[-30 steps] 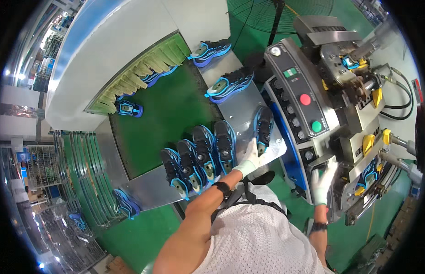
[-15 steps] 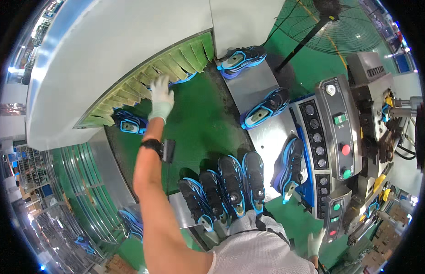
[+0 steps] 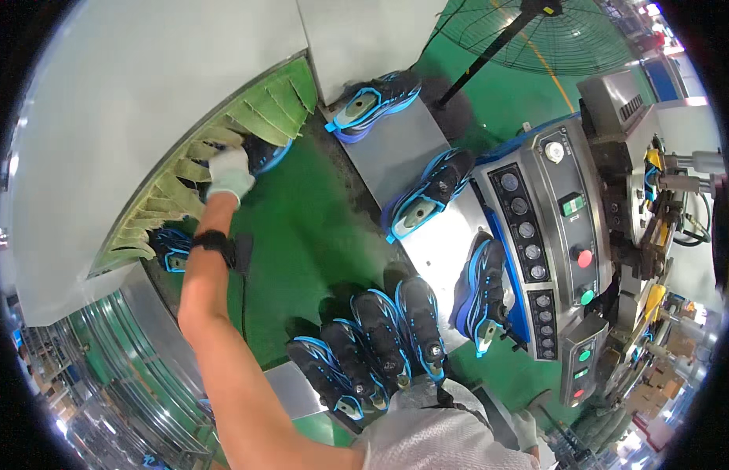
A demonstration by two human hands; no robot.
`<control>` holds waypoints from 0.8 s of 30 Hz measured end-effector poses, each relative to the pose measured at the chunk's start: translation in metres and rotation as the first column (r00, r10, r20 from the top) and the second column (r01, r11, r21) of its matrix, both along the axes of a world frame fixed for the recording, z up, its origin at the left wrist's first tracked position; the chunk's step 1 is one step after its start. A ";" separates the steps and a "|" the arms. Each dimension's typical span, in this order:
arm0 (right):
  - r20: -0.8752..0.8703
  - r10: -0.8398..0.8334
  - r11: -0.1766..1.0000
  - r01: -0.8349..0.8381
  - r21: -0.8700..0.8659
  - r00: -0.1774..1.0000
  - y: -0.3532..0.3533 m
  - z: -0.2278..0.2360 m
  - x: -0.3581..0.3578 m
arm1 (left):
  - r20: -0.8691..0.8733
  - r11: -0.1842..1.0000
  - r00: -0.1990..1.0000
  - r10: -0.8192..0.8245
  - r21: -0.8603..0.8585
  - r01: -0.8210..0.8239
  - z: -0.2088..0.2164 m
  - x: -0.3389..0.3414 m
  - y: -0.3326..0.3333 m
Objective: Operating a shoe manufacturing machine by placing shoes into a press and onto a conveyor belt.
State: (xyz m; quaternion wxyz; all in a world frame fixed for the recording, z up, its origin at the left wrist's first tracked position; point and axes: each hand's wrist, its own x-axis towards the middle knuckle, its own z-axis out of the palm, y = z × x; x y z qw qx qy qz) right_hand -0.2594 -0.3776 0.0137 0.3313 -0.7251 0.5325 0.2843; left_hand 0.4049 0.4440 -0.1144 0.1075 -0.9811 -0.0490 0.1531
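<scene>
White glove fabric covered the left hand [image 3: 231,172], which reached into the pale green strip curtain [image 3: 274,102]; its fingertips were lost among the strips, so how far that grip was closed, or on what, could not be told; the gloved right hand [image 3: 525,429] hung low beside the body, its grip too unclear to read; just right of the left hand a black-and-blue sneaker [image 3: 264,150] lay partly under the strips, and a second sneaker [image 3: 170,244] sat at the curtain's lower end; both were on the green belt [image 3: 302,251]; on the metal counter [image 3: 403,159], four sneakers [image 3: 382,325] stood side by side along the near edge and three sneakers [image 3: 435,188] along the right; those seven looked set out, the two at the curtain apparently remained, and any behind it were hidden.
</scene>
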 end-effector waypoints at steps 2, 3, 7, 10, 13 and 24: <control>0.099 -0.018 1.000 0.018 0.002 0.995 -0.003 -0.024 0.008 | -0.046 0.998 0.998 0.040 -0.048 -0.042 0.012 -0.032 -0.042; 0.192 -0.027 1.000 0.025 0.012 0.981 -0.006 -0.037 0.008 | -0.144 0.990 0.987 0.069 -0.114 -0.085 0.018 -0.050 -0.057; 0.134 0.272 0.959 -0.280 0.047 0.953 0.055 -0.015 0.115 | -0.234 0.976 0.968 0.096 -0.168 -0.137 0.031 -0.143 -0.109; 0.201 0.315 0.928 -0.345 0.138 0.928 0.062 -0.015 0.151 | -0.336 0.947 0.936 0.105 -0.254 -0.197 0.050 -0.197 -0.129; 0.359 0.299 0.917 -0.371 0.149 0.884 0.073 -0.010 0.187 | -0.235 0.928 0.970 0.059 -0.346 -0.141 0.100 -0.248 -0.170; 0.635 -0.225 0.092 -0.632 0.769 0.739 0.163 0.059 0.334 | -0.033 -0.149 0.999 -0.027 -0.988 -0.036 0.264 -0.293 -0.335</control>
